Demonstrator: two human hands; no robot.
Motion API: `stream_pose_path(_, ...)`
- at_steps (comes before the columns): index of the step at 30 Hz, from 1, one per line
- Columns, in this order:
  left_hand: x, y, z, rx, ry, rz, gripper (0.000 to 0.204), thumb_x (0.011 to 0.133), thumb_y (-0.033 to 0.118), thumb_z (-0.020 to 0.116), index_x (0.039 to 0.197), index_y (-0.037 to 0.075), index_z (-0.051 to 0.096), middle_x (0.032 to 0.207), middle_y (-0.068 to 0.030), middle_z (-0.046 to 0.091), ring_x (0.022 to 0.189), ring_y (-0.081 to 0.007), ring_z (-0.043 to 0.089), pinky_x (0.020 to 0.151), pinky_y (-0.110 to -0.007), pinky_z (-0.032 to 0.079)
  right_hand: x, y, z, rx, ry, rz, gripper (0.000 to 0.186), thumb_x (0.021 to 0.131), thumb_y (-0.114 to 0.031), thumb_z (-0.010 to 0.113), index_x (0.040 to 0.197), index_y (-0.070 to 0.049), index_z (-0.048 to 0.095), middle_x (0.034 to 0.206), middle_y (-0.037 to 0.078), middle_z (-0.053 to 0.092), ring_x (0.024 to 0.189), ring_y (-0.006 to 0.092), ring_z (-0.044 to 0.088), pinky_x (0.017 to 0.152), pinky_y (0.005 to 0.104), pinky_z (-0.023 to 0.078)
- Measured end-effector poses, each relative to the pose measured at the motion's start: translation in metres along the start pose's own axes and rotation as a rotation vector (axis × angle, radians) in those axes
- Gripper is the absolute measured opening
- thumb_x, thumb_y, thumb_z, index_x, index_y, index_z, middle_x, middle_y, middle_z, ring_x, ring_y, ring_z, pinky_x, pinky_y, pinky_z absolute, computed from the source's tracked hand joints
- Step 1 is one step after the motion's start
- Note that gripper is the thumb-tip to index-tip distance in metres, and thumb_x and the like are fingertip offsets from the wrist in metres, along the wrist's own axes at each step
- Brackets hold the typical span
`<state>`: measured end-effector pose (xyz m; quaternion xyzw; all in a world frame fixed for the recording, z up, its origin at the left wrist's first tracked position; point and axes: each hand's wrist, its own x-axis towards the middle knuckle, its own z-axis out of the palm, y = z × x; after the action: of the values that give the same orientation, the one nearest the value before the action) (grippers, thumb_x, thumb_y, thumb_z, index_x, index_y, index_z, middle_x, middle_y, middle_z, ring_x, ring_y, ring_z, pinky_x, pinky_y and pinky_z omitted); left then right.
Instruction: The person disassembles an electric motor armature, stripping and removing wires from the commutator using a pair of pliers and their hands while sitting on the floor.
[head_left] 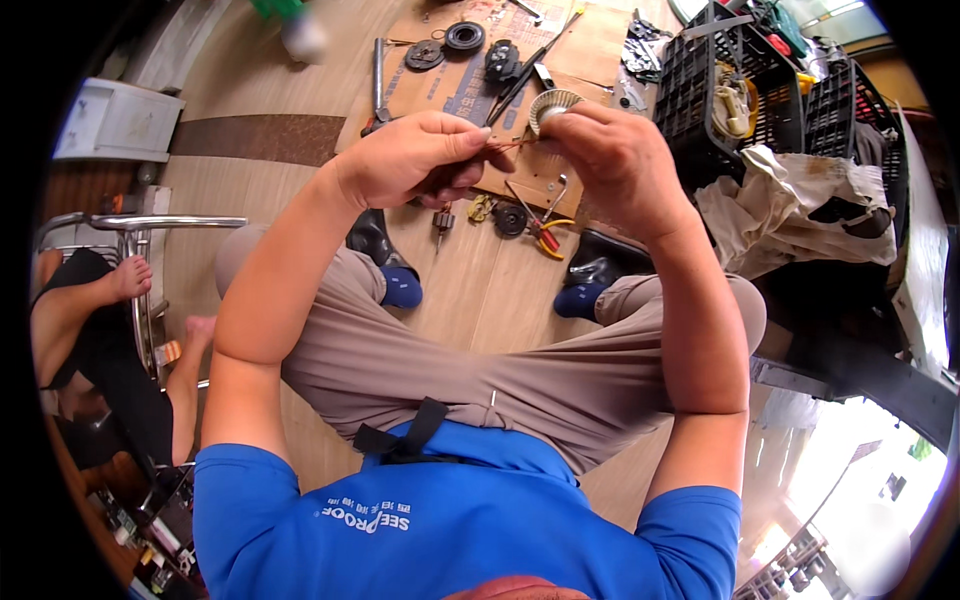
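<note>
Both of my hands are raised over a cardboard sheet (pixel 590 60) on the floor. My left hand (pixel 425 155) is closed, its thumb and fingers pinching a thin reddish-brown wire (pixel 515 143). That wire spans the short gap to the fingertips of my right hand (pixel 615 160). The right hand is closed too, around a pale round wheel with a ribbed rim (pixel 553 103); its fingers cover part of the wheel. How the wire meets the wheel is hidden. Beneath my hands lie red-and-yellow pliers (pixel 549 238), a black round part (pixel 511 219) and a small motor armature (pixel 443 225).
A hammer (pixel 379 85), a black ring (pixel 463 37), a dark disc (pixel 425 55) and a black housing (pixel 502 60) lie on the cardboard. Black crates (pixel 700 85) and a beige cloth (pixel 770 205) stand right. Another person's bare foot (pixel 130 277) shows left.
</note>
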<state>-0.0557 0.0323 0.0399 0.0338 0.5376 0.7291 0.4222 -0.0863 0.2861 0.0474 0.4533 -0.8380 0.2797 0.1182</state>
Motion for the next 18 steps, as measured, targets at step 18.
stream_pose_path(18, 0.002, -0.007, -0.01, 0.194, 0.186, 0.02, 0.019, 0.09, 0.009, 0.067, 0.1, -0.007, 0.07, 0.072, -0.0041, 0.063, 0.058, -0.0098, 0.052, 0.053, -0.023, 0.042, 0.001, -0.003, -0.004, -0.081, -0.048, -0.083, 0.031, 0.07, 0.003, 0.062, 0.099, -0.006, 0.063, 0.084, 0.01, 0.061, 0.076, 0.0324, 0.062, 0.063, 0.0388, 0.051)
